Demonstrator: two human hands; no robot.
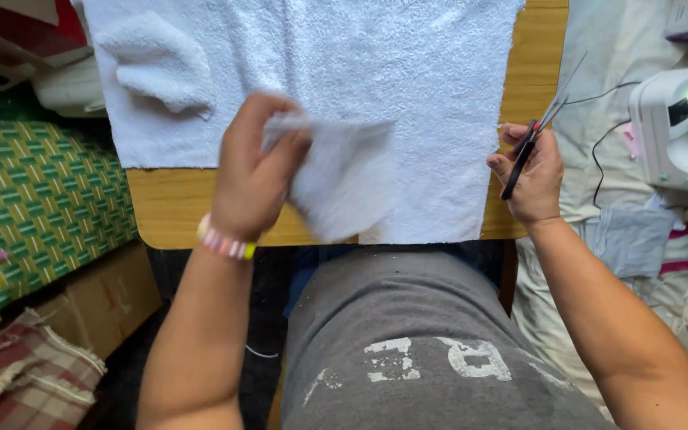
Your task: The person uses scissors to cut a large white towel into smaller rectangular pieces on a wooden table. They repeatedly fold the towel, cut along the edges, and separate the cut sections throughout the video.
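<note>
The left hand is raised above the near edge of a small wooden table, its fingers pinched tight around the top corner of a cut piece of white terry cloth, which hangs down from the grip in front of the table edge. The right hand sits at the table's right edge, curled closed around the black handles of a pair of scissors; the blades point up and away to the right, and whether they are parted cannot be told. A large white towel lies spread flat over most of the tabletop, and a smaller folded white cloth rests on its far left corner. On the left wrist is a beaded bracelet in pale colours. To the right, off the table, stands a white sewing machine on pale fabric, with a thin dark cord trailing from it. To the left lies a green patterned cover, with a cardboard box below it; what the box holds cannot be seen.
</note>
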